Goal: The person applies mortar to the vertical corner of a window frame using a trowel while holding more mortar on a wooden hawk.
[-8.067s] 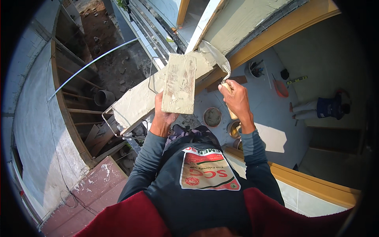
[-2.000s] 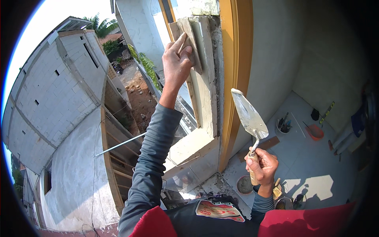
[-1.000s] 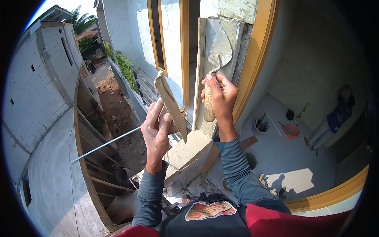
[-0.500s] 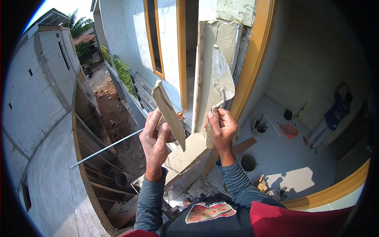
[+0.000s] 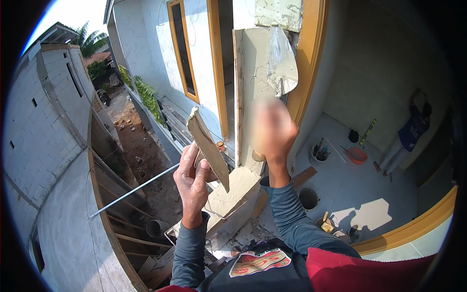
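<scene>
My left hand [image 5: 191,184] is closed around the back of a plastering float [image 5: 208,148], a flat board coated in mortar and tilted nearly edge-on. A trowel [image 5: 282,70] is gripped in my right hand [image 5: 275,134], its handle end showing below the palm. Part of that hand is blurred. The trowel's pointed blade, smeared with mortar, is at the right edge of a narrow upright strip of wet plaster [image 5: 252,73]; whether it touches cannot be told. A wooden batten [image 5: 238,97] edges the strip on the left. Below lies a mortar-covered ledge [image 5: 233,192].
An orange door frame [image 5: 311,63] stands right of the plaster. Inside, a person [image 5: 413,126] works by the wall near an orange basin [image 5: 356,155] and a bucket of tools [image 5: 319,154]. To the left, a pale pole [image 5: 136,189] crosses a drop beside a curved concrete slab [image 5: 73,219].
My right hand has raised the trowel slightly and shifted it right toward the door frame. The left hand holds the float almost in place. The view has shifted slightly.
</scene>
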Demonstrator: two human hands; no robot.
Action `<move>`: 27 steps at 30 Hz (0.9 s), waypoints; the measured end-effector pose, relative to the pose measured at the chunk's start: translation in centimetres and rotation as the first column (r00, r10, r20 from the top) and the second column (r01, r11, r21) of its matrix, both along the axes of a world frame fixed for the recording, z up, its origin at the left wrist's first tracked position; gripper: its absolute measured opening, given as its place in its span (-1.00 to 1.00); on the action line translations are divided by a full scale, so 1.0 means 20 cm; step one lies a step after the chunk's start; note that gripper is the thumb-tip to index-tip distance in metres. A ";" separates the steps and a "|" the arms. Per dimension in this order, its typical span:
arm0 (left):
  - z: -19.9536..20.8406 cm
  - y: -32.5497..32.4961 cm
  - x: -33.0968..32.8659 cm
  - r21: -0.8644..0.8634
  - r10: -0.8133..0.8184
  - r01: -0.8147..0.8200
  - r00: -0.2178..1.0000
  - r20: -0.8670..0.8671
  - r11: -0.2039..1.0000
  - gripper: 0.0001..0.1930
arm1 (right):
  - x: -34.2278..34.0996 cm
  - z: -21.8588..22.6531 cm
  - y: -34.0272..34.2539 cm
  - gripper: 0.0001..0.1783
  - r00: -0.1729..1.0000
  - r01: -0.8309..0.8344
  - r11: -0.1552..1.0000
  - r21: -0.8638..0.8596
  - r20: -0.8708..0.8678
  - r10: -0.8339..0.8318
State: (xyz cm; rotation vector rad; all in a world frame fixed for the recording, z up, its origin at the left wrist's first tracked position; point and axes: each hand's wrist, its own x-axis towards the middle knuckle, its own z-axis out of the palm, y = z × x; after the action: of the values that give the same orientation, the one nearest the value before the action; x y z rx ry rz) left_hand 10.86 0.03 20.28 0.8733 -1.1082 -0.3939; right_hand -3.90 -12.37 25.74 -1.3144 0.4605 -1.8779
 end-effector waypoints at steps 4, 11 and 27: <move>0.00 0.02 0.03 -0.024 0.017 -0.017 1.000 0.021 1.000 -0.54 | -0.04 -0.05 0.05 -0.70 0.996 0.001 0.998 -0.068 0.092 0.006; -0.01 0.00 0.03 -0.028 0.005 -0.005 1.000 -0.005 1.000 -0.55 | 0.07 -0.07 -0.04 -0.74 0.996 -0.082 0.996 -0.034 -0.042 0.081; -0.01 -0.01 0.01 -0.012 -0.023 0.022 0.999 -0.047 1.000 -0.54 | -0.05 -0.07 0.05 -0.70 0.998 -0.022 0.997 -0.079 0.051 0.026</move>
State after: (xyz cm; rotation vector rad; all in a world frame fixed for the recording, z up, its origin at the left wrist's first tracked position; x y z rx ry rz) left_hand 11.07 -0.19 20.10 0.8379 -1.0765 -0.4242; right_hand -4.83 -11.31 24.42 -1.3130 0.3465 -1.9225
